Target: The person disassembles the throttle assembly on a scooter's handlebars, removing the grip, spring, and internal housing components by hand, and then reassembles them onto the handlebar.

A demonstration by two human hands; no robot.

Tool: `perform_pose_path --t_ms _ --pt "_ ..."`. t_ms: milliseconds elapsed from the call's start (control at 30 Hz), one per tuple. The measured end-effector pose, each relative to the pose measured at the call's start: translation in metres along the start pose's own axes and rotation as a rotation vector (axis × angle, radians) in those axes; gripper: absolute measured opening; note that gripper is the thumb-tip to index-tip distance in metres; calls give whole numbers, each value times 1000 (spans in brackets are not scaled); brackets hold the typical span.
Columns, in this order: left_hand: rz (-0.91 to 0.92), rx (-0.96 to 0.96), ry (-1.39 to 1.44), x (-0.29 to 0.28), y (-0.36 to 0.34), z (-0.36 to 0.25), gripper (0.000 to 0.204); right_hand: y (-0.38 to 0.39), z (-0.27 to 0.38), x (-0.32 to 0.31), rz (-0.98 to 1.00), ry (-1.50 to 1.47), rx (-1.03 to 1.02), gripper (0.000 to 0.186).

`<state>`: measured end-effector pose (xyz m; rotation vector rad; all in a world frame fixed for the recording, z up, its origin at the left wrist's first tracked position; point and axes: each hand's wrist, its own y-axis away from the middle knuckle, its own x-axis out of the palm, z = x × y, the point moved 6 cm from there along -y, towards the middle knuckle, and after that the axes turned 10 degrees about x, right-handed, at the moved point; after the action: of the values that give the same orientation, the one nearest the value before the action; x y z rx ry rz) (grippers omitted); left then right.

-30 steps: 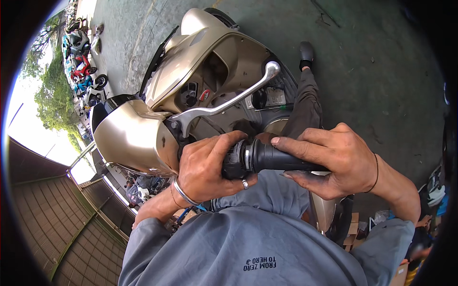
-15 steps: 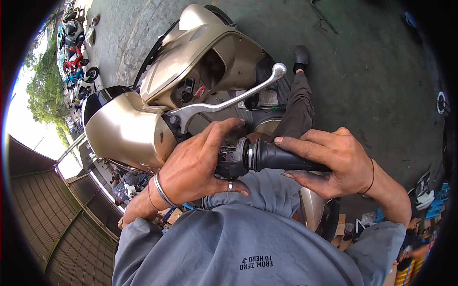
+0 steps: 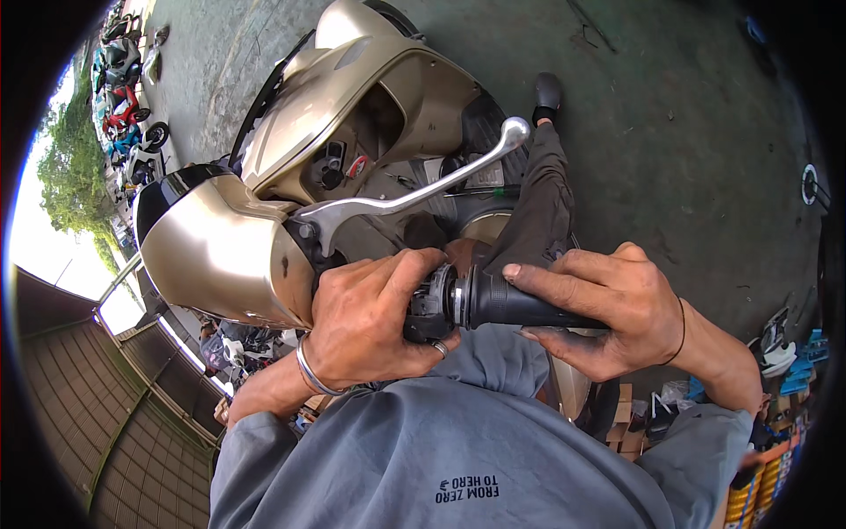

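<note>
A black rubber handlebar grip [image 3: 529, 304] points to the right in front of me. My right hand [image 3: 621, 309] is closed on its outer half, index finger along the top and thumb below. My left hand [image 3: 366, 309], wearing a ring and a bangle, wraps round the black switch housing [image 3: 432, 304] at the grip's inner end. Its palm hides most of that housing. Beyond the hands, a silver brake lever [image 3: 414, 201] slants up to the right, touched by neither hand. The gold handlebar cowl [image 3: 220, 251] of the scooter lies just left of my left hand.
The scooter's gold front panel [image 3: 308, 115] with an open storage pocket stands ahead. A leg in dark trousers [image 3: 542, 198] reaches to the green floor [image 3: 670, 167]. Parked motorcycles [image 3: 123, 97] line the far left. Boxes [image 3: 621, 414] and parts lie at the lower right.
My left hand has closed in round the switch housing, its thumb and index finger drawn nearer. The right hand keeps its hold on the grip. The view has shifted slightly.
</note>
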<state>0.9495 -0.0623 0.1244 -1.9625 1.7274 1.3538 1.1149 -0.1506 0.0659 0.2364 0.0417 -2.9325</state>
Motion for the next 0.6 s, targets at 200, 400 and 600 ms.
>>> perform_pose_path --t_ms 200,400,600 --pt "-6 7 2 -1 -3 -1 66 -3 0 -2 33 -8 2 59" --pt "9 4 -1 0 -3 -2 64 -2 -2 1 34 -2 16 60" --pt "10 14 -10 0 -4 -2 64 -2 -3 0 85 28 27 63"
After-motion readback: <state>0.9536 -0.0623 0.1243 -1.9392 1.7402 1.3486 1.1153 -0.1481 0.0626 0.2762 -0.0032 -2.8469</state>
